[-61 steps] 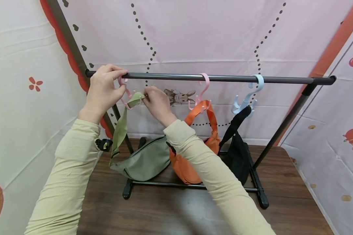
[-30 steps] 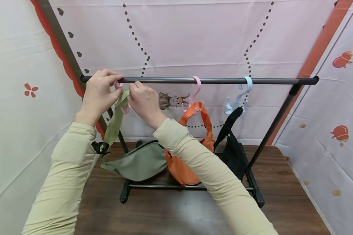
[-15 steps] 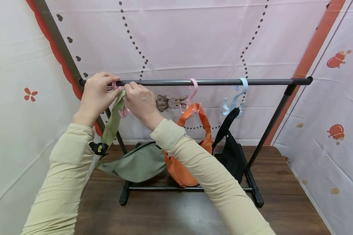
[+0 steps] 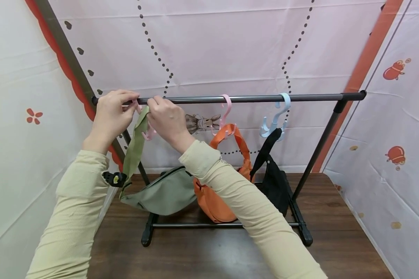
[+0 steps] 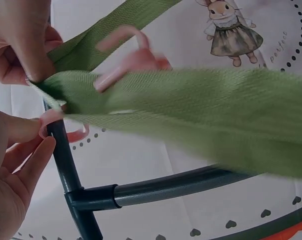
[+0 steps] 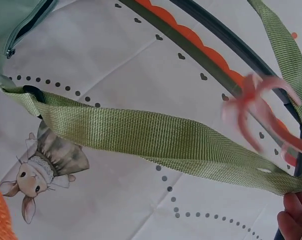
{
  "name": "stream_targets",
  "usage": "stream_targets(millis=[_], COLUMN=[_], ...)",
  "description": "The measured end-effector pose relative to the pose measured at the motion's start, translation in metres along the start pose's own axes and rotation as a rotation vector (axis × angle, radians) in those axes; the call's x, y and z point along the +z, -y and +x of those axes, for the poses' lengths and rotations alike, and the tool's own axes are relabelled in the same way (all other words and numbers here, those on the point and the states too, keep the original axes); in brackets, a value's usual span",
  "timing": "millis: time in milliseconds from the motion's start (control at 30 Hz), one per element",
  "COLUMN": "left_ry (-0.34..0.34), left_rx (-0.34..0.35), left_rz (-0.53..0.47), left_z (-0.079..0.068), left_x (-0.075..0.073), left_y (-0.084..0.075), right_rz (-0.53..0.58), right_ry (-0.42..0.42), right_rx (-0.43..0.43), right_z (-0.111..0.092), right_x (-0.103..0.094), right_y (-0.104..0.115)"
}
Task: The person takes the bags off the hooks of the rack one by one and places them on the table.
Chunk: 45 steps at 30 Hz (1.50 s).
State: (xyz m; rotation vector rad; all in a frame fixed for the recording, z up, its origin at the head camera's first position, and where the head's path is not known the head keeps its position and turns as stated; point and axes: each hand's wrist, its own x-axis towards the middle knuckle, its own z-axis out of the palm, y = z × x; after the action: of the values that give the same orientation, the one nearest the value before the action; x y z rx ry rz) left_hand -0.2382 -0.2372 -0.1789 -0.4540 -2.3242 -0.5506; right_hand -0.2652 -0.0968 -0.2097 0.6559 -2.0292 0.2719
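At the left end of the black rail (image 4: 195, 99), my left hand (image 4: 109, 118) pinches the curved top of a pink hook (image 4: 149, 133). The left wrist view shows its thumb and fingertips on that pink curve at the rail (image 5: 66, 160). Just to the right, my right hand (image 4: 169, 120) pinches the green strap (image 4: 134, 151) of a grey-green waist bag (image 4: 167, 193), close under the rail. In the right wrist view the strap (image 6: 141, 132) runs taut from the fingertips, with the hook's prongs (image 6: 251, 100) beside it. Whether strap and prongs touch, I cannot tell.
An orange bag (image 4: 214, 203) hangs from a second pink hook (image 4: 227, 110), and a black bag (image 4: 274, 186) from a blue hook (image 4: 276, 120). The rack's base bar (image 4: 199, 225) lies on a brown wooden table (image 4: 195, 255). Printed cloth (image 4: 230, 46) surrounds it.
My right hand has moved up and left with the green strap, from lying over a hook prong to near the rail. My left hand keeps its hold on the hook's top. The view has shifted slightly.
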Motion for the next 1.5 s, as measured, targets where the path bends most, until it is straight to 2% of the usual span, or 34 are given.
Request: stream_targets(millis=[167,433,633,767,1033,1167,1333,1500], left_ry=[-0.005,-0.037,-0.086,-0.129,-0.269,-0.307,-0.284,-0.239], left_rx=[-0.001,-0.008,-0.017,-0.029,0.029,0.049,0.052,-0.014], left_rz=[-0.010,-0.017,-0.061,-0.074,-0.092,-0.133,-0.167,-0.156], left_z=[-0.001,-0.003,-0.004,-0.013,-0.050,-0.072,-0.108,-0.149], left_x=[0.001,0.001,0.002,0.001,-0.002,0.000,0.006,0.016], left_y=[0.001,0.000,0.000,0.002,0.012,0.015,0.023,0.034], right_rz=[-0.005,0.002,0.001,0.013,0.030,0.027,0.021,0.018], right_ry=[-0.055,-0.086,-0.051,-0.020,-0.001,-0.014,-0.041,-0.050], right_rx=[-0.014,-0.029,-0.029,-0.028,-0.023,-0.008,-0.011,-0.018], right_z=[0.000,0.001,0.000,-0.004,-0.012,-0.015,-0.019,-0.021], right_x=[-0.002,-0.008,-0.017,-0.022,-0.028,-0.029,-0.029,-0.028], right_y=[0.002,0.003,0.004,0.005,0.005,0.003,0.002,0.002])
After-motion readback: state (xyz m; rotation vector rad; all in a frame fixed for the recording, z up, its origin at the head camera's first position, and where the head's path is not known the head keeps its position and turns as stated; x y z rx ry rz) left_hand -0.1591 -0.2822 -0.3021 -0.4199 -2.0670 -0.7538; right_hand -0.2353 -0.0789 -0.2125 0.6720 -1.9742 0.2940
